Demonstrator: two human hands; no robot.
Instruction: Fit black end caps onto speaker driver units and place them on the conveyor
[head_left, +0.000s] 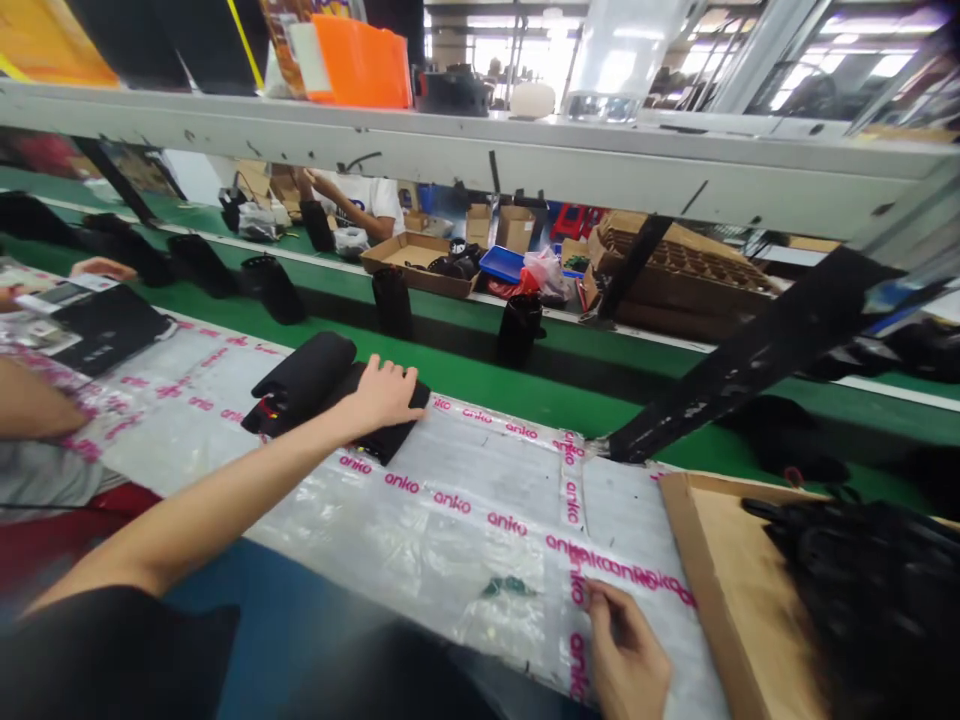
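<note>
My left hand [386, 393] lies over a black fabric-like cylinder [397, 432] on the plastic-covered bench, fingers bent across its top and thumb towards its right end. Touching that piece on the left is a second black cylinder [307, 370], with a bit of red and yellow showing at its lower end. My right hand [628, 650] is low over the bench's right part, near the printed tape. Its thumb and forefinger are curled together at the tips; whatever is between them, if anything, is too small to make out.
A cardboard box [705, 560] of tangled black parts stands at the right. Beyond the bench runs a green conveyor [465, 365] carrying several black cylinders. A slanted black post [720, 370] and an overhead shelf [450, 140] frame the reach. A co-worker's hand [103, 267] is at the left.
</note>
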